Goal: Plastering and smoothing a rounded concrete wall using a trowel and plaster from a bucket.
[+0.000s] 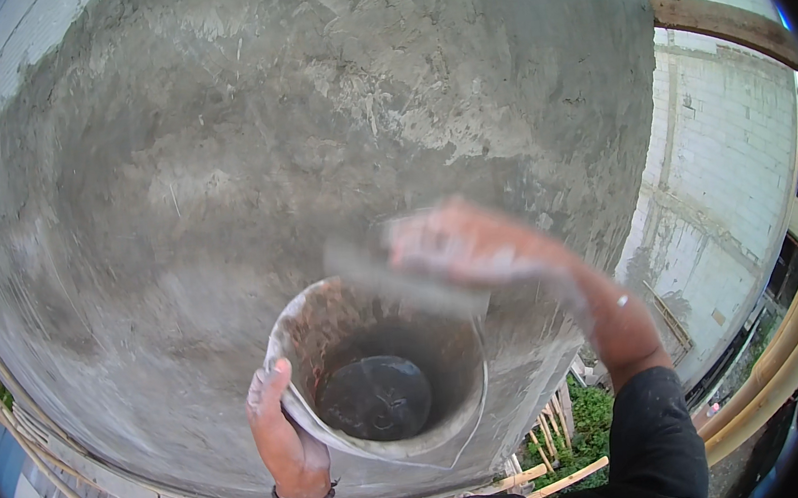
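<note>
My left hand (282, 427) grips the left rim of a pale bucket (305, 351), thumb over the edge. The bucket tilts so that its inside shows, with brownish smears on the wall and a dark, wet-looking round patch (376, 399) at the bottom. Above the far rim my right hand (462, 242), smeared by motion and dusted with grey, is closed round a flat grey trowel (412, 284). The trowel's blade is blurred, and its handle is hidden by the fingers. Behind both stands a wall of grey plaster (216, 171), patchy and rough.
Bamboo poles run along the lower left (62, 469) and the right side (771, 365). A wooden beam (726, 25) juts out at the upper right, before a pale block wall (718, 138). Green plants (588, 424) show far below, past the plastered wall's edge.
</note>
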Demonstrator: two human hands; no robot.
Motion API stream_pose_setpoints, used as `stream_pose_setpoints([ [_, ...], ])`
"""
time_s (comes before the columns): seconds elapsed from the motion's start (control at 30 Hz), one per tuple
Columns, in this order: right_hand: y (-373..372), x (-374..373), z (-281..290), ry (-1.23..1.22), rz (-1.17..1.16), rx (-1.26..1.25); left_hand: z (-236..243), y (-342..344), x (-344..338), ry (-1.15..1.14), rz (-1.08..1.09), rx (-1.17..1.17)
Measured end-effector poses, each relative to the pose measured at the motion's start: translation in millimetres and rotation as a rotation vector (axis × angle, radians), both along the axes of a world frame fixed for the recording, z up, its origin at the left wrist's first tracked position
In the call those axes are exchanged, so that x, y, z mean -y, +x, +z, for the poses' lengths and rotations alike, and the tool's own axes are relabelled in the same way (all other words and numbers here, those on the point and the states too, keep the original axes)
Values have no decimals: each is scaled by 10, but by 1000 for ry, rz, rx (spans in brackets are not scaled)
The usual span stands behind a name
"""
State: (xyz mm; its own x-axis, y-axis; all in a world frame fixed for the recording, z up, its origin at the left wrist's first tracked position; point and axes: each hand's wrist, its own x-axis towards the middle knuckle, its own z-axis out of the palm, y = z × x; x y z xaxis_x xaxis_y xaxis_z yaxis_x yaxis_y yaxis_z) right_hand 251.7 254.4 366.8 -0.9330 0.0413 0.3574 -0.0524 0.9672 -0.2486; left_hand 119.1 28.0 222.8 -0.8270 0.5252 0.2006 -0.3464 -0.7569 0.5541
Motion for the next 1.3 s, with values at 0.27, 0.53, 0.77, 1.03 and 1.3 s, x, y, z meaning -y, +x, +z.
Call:
stream_pose_setpoints([
  [0.27,78,-936,947,1092,-474,-755,52,32,-32,81,-91,31],
  [0.53,299,-1155,1721,1302,-409,-1109,-64,13,-162,22,-103,60],
  [0.77,-143,-832,591,1281,-193,-681,-82,-18,-73,26,-65,88],
  [1.03,56,-1177,1502,1208,-429,-1128,-103,1,-139,-9,-86,61],
  [1.3,230,-682,-42,886,-126,-368,-56,47,-125,4,-54,-31],
])
